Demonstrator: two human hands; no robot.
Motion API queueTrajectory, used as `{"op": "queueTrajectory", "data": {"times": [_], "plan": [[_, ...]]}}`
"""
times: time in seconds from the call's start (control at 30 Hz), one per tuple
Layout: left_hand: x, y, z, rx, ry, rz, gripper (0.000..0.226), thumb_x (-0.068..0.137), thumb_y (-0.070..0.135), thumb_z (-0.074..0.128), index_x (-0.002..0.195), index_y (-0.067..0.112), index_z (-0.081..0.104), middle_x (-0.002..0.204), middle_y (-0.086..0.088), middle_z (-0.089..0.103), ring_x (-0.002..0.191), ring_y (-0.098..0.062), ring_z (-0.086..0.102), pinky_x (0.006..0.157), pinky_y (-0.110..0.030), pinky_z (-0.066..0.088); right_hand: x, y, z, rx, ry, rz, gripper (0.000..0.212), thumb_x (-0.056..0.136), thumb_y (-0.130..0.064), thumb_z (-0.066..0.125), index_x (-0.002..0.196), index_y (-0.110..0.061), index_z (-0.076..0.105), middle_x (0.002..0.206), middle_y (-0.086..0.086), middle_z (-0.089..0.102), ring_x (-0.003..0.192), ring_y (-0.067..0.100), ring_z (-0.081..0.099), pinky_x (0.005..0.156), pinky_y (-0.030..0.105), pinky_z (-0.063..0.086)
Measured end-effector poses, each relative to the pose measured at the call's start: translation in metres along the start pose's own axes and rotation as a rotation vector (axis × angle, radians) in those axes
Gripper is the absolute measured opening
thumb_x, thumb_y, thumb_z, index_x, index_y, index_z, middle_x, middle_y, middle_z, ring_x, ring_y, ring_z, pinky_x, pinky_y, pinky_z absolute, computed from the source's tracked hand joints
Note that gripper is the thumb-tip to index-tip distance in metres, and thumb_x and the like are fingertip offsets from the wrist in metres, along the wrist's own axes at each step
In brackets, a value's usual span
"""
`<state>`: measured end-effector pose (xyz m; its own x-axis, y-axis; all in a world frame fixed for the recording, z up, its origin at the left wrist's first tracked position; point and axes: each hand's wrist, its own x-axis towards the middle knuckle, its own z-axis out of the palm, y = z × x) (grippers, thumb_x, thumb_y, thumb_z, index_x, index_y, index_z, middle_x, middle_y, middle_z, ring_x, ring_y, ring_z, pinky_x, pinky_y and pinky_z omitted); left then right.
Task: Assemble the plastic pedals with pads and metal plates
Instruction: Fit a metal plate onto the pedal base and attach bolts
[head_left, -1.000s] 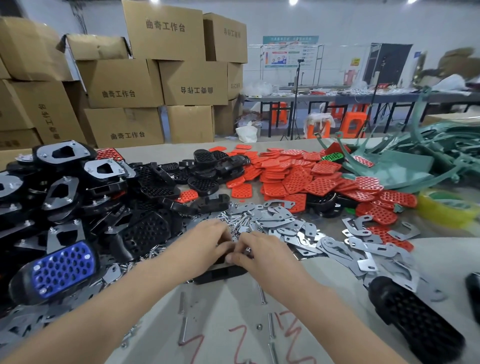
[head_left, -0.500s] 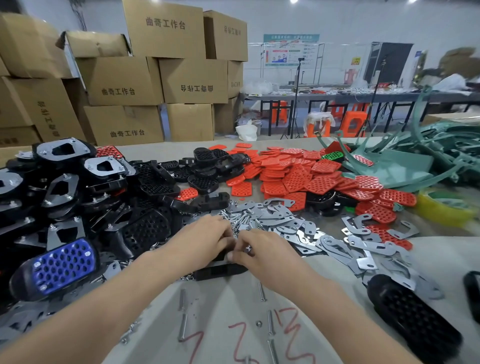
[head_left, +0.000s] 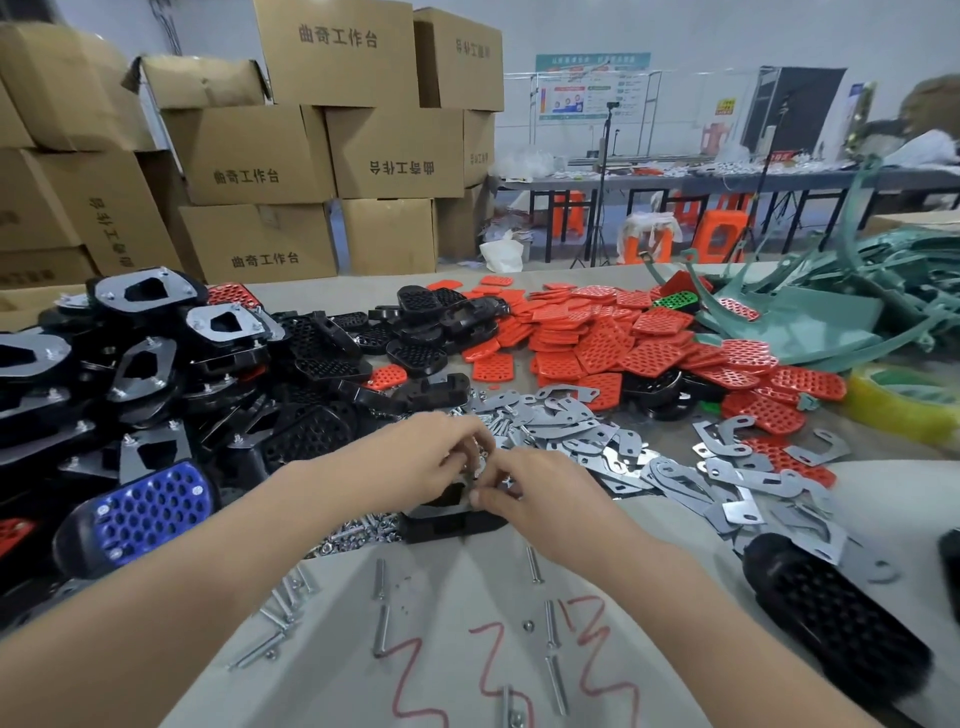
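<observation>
Noting finished pedals (head_left: 145, 364) heaped at left, many loose pads (head_left: 597, 343) upper centre, plates (head_left: 675, 475) right of centre, left hand (head_left: 441, 460) and right hand (head_left: 537, 491) together at centre pinching one plated pedal (head_left: 452, 522), screws (head_left: 381, 631) below: roughly midway.

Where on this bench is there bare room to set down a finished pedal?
Barest: the near table between the forearms, though loose bolts dot it. Another patch lies right of the metal plates, nearer than the tape roll. Crowded: black pedals left, red pads behind.
</observation>
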<state>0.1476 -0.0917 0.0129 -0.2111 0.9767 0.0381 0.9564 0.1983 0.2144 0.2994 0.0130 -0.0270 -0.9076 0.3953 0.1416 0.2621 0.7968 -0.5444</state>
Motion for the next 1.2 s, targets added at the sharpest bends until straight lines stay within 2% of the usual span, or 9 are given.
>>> {"op": "queueTrajectory", "data": {"times": [0.17, 0.3, 0.43, 0.6, 0.67, 0.73, 0.83, 1.03, 1.2], "plan": [[-0.032, -0.021, -0.002, -0.012, 0.115, -0.148, 0.01, 0.101, 0.042, 0.051, 0.096, 0.033, 0.055, 0.083, 0.017, 0.063, 0.075, 0.003, 0.058, 0.068, -0.021, 0.047, 0.006, -0.004, 0.005, -0.035, 0.031, 0.043, 0.039, 0.097, -0.05, 0.062, 0.073, -0.027, 0.041, 0.087, -0.007, 0.053, 0.089, 0.018, 0.053, 0.07, 0.036, 0.031], [-0.058, -0.029, 0.01, -0.131, 0.106, -0.235, 0.018, 0.093, 0.049, 0.062, 0.085, 0.033, 0.06, 0.08, 0.014, 0.063, 0.074, 0.009, 0.057, 0.06, -0.014, 0.042, 0.004, -0.006, 0.005, -0.009, 0.029, 0.024, 0.028, 0.097, -0.052, 0.061, 0.086, -0.029, 0.048, 0.097, -0.006, 0.06, 0.092, 0.017, 0.055, 0.077, 0.037, 0.041], [-0.06, -0.027, 0.012, -0.166, 0.168, -0.202, 0.012, 0.096, 0.035, 0.064, 0.086, 0.027, 0.064, 0.089, 0.012, 0.06, 0.077, 0.004, 0.054, 0.067, -0.013, 0.04, 0.005, -0.006, 0.007, 0.003, 0.047, 0.045, 0.037, 0.094, -0.055, 0.064, 0.075, -0.029, 0.046, 0.091, -0.008, 0.058, 0.089, 0.016, 0.053, 0.073, 0.035, 0.038], [-0.058, -0.028, 0.004, -0.055, 0.031, -0.082, 0.023, 0.102, 0.016, 0.052, 0.098, 0.036, 0.061, 0.098, 0.022, 0.052, 0.096, 0.01, 0.044, 0.089, -0.021, 0.041, 0.008, -0.009, 0.006, 0.009, 0.051, 0.099, 0.039, 0.091, -0.06, 0.064, 0.081, -0.028, 0.046, 0.089, -0.011, 0.056, 0.082, 0.013, 0.051, 0.062, 0.023, 0.031], [-0.06, -0.029, 0.003, -0.109, 0.061, -0.073, 0.027, 0.102, 0.019, 0.053, 0.099, 0.047, 0.054, 0.101, 0.022, 0.056, 0.1, 0.013, 0.046, 0.084, -0.012, 0.039, 0.005, -0.006, 0.002, 0.016, -0.003, 0.062, 0.025, 0.094, -0.055, 0.064, 0.091, -0.033, 0.052, 0.099, -0.009, 0.063, 0.087, 0.014, 0.054, 0.065, 0.024, 0.035], [-0.06, -0.029, 0.004, -0.15, 0.131, -0.111, 0.014, 0.1, 0.034, 0.058, 0.1, 0.047, 0.052, 0.1, 0.021, 0.058, 0.097, 0.011, 0.051, 0.076, -0.008, 0.039, 0.003, -0.005, -0.001, -0.007, -0.029, 0.04, 0.016, 0.097, -0.049, 0.062, 0.089, -0.036, 0.056, 0.101, -0.008, 0.064, 0.09, 0.014, 0.055, 0.069, 0.028, 0.036], [-0.058, -0.032, 0.006, -0.069, 0.143, -0.189, 0.011, 0.099, 0.043, 0.057, 0.094, 0.035, 0.06, 0.097, 0.018, 0.054, 0.084, 0.007, 0.052, 0.068, -0.012, 0.038, 0.004, -0.007, 0.001, -0.028, 0.002, 0.054, 0.027, 0.097, -0.049, 0.062, 0.08, -0.03, 0.052, 0.095, -0.008, 0.062, 0.087, 0.013, 0.053, 0.067, 0.031, 0.033], [-0.057, -0.03, 0.003, 0.038, 0.038, -0.127, 0.012, 0.102, 0.04, 0.052, 0.097, 0.034, 0.061, 0.091, 0.022, 0.049, 0.087, 0.005, 0.044, 0.077, -0.014, 0.037, 0.007, -0.009, 0.01, -0.073, 0.062, 0.074, 0.041, 0.097, -0.052, 0.061, 0.073, -0.026, 0.041, 0.084, -0.008, 0.053, 0.084, 0.017, 0.052, 0.067, 0.035, 0.032], [-0.055, -0.03, 0.003, 0.109, 0.026, -0.114, 0.011, 0.105, 0.033, 0.048, 0.103, 0.031, 0.059, 0.099, 0.021, 0.047, 0.1, 0.002, 0.044, 0.092, -0.025, 0.043, 0.004, -0.007, -0.001, -0.013, -0.046, 0.017, 0.016, 0.098, -0.053, 0.059, 0.099, -0.038, 0.053, 0.107, -0.01, 0.063, 0.094, 0.013, 0.058, 0.078, 0.034, 0.043]]}}
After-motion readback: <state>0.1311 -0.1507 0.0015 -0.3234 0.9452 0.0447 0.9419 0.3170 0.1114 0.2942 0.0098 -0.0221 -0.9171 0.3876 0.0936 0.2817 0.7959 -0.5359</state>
